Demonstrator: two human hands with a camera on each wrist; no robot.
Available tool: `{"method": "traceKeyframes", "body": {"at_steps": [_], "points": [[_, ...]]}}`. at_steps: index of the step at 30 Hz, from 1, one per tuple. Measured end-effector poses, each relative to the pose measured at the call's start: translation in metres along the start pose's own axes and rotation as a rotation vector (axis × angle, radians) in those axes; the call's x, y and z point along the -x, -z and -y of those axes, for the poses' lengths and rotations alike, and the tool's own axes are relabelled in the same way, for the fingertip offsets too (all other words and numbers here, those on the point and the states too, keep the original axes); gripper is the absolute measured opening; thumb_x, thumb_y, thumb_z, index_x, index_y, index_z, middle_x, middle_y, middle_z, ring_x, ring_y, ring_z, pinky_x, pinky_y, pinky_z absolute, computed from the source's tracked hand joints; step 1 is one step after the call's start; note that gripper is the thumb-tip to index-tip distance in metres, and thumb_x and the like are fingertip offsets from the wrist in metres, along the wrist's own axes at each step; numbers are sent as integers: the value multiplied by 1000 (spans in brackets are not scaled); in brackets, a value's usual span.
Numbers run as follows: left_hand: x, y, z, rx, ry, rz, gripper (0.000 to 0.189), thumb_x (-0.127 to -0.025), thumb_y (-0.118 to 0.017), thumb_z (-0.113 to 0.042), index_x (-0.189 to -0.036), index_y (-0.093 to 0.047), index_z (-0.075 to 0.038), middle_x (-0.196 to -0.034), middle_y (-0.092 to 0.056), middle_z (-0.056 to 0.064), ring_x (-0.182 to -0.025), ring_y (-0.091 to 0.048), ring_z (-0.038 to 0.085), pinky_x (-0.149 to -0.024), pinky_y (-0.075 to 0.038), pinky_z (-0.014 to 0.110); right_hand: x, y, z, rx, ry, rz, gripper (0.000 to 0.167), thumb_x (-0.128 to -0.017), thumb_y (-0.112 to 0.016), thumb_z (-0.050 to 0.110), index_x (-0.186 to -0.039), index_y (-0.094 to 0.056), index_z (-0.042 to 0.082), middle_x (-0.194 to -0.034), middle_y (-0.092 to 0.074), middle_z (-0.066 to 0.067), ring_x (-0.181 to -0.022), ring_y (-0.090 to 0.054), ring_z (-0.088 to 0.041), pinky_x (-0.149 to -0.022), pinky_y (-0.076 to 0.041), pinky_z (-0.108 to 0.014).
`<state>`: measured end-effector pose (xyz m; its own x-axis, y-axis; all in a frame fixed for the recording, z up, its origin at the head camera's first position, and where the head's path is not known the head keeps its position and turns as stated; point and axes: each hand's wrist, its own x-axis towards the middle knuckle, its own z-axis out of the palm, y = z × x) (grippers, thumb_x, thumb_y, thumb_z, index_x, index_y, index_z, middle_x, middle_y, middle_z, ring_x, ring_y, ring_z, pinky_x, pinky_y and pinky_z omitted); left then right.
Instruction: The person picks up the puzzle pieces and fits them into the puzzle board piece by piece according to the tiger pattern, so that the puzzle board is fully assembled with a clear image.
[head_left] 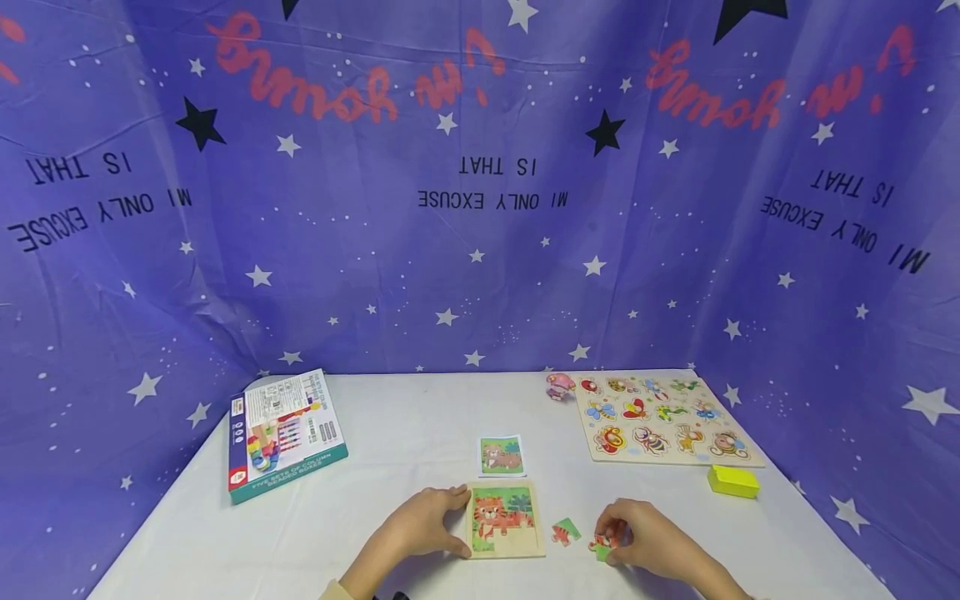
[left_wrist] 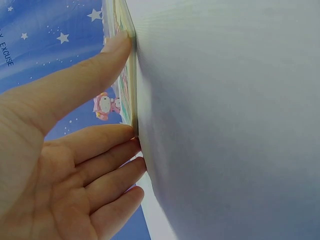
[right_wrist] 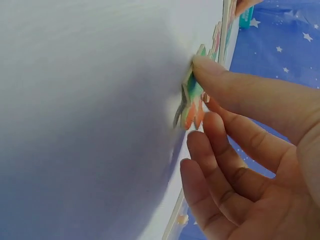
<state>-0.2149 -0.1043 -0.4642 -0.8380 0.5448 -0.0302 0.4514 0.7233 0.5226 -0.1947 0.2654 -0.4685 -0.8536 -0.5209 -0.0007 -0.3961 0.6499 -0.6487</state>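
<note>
A square wooden jigsaw board [head_left: 517, 546] with a partly filled tiger picture lies on the table. At its left edge, my left hand [head_left: 426, 523] touches the side with thumb and fingertips; in the left wrist view those fingers [left_wrist: 107, 160] look nearly straight. My right hand [head_left: 648, 537] pinches a red and green puzzle piece [head_left: 602, 546] between thumb and fingers, low over the white cloth. The right wrist view shows the piece [right_wrist: 192, 92] tilted on edge. Between board and right hand lies another puzzle piece [head_left: 566, 531]. Behind the board is a picture card [head_left: 501, 457].
A boxed toy set [head_left: 288, 433] stands at the left. Toward the back right lie an insect peg puzzle [head_left: 660, 417] and a small pink figurine [head_left: 559, 387]. A yellow block [head_left: 733, 482] sits in front of the peg puzzle. A purple star-patterned curtain [head_left: 480, 292] surrounds the table.
</note>
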Motion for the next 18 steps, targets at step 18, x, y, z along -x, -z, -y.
{"method": "traceKeyframes", "body": {"at_steps": [18], "points": [[3,3,-4,2,0,-3,82,-64,-85,-38,-131,-57,0,-138,-54,13,-124,-51,37,-103,-39,53,-3,9,6,-95,155,6,12,-86,-71,9,-93,-67,18,-78,-65,8,-67,-59,-4,-57,-51,-23]]}}
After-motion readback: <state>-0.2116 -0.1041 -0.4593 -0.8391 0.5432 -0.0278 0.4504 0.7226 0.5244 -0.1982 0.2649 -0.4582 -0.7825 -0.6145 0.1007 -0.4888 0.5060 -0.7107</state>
